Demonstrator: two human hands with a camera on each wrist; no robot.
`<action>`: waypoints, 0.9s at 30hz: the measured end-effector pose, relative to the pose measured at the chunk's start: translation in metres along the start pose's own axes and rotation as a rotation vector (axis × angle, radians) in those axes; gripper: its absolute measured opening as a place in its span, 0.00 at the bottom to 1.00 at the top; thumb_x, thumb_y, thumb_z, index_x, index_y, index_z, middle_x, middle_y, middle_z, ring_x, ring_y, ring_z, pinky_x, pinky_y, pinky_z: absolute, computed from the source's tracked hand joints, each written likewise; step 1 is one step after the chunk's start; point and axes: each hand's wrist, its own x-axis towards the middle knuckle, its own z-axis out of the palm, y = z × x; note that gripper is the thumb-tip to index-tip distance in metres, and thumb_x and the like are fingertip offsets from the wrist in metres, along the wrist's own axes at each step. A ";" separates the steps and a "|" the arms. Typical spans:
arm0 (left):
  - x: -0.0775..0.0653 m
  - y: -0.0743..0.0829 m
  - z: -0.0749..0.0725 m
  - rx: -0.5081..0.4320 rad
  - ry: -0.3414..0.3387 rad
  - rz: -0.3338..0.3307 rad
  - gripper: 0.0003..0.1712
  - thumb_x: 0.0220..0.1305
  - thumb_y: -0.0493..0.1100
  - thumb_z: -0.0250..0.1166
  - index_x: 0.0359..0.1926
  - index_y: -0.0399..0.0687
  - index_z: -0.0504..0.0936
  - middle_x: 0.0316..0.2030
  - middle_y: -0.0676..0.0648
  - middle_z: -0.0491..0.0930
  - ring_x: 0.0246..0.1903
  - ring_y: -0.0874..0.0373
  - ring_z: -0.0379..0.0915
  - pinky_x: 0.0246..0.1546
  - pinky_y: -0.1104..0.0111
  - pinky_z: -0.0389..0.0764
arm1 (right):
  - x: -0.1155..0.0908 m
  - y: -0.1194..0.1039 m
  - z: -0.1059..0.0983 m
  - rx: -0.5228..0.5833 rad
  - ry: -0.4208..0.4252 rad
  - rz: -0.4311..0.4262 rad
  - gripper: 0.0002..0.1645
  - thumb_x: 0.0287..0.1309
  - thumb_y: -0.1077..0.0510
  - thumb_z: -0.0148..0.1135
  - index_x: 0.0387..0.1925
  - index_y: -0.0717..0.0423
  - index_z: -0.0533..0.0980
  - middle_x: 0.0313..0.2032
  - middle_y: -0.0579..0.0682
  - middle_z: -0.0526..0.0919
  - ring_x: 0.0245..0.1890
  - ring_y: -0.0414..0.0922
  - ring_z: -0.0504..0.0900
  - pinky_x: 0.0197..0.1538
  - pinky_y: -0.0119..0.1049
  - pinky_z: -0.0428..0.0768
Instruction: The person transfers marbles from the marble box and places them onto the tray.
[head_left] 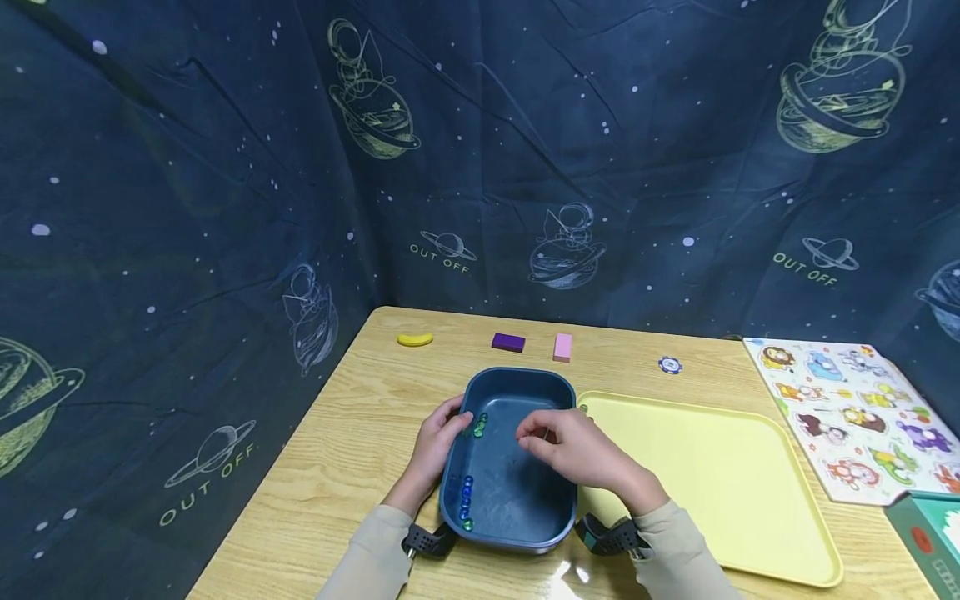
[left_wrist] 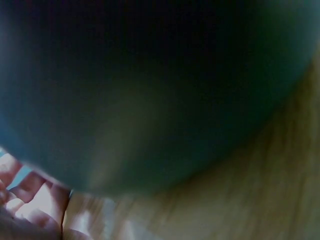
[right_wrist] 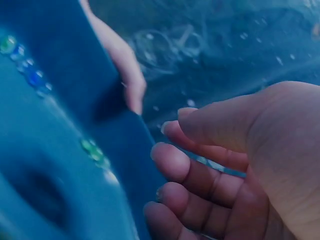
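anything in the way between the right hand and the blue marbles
Nothing visible: in the head view, only bare floor of the blue bin shows between the right hand and the blue marbles. The left hand sits outside that path.

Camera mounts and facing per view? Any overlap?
Head: on the head, looking forward and down at the bin; left hand, right hand, sleeves show.
Left wrist: worn there, facing dark blur and table; fingers lower left.
Right wrist: worn there, facing bin; both hands partly show.
Head and right wrist share bin and marbles.
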 end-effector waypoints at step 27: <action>0.000 0.001 0.000 -0.004 -0.006 0.011 0.22 0.64 0.39 0.54 0.58 0.37 0.69 0.52 0.35 0.71 0.42 0.59 0.67 0.48 0.61 0.68 | 0.001 -0.014 0.066 -0.106 -0.334 -0.152 0.06 0.57 0.50 0.58 0.34 0.45 0.78 0.26 0.31 0.76 0.25 0.27 0.72 0.31 0.23 0.71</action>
